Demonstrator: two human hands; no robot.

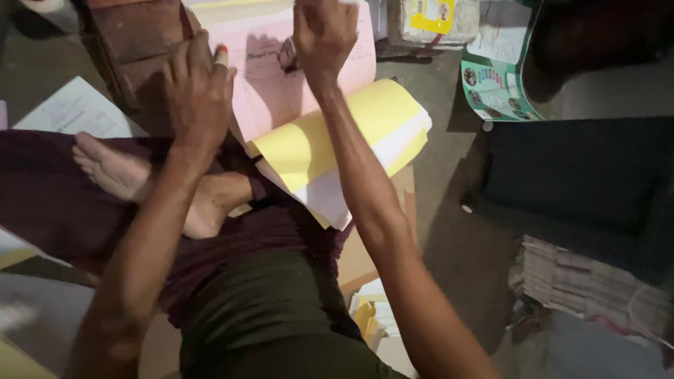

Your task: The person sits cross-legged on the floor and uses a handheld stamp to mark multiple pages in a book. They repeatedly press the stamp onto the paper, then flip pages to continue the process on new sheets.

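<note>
I sit cross-legged on the floor with a thick pad of pink, yellow and white sheets (337, 140) in front of my legs. A pink printed sheet (267, 77) stands lifted from the pad. My right hand (323, 35) is closed over the top of this pink sheet. My left hand (200, 88) lies flat with fingers together against the sheet's left edge, beside a brown block (137, 42). My bare foot (140, 179) rests on my dark trousers below the left hand.
A white paper (74, 109) lies at the left. A green leaflet (495, 88) and a wrapped packet (432, 21) lie at the back right. A dark bag (583, 175) and a stack of printed papers (590, 284) sit at the right. A cardboard box (361, 260) supports the pad.
</note>
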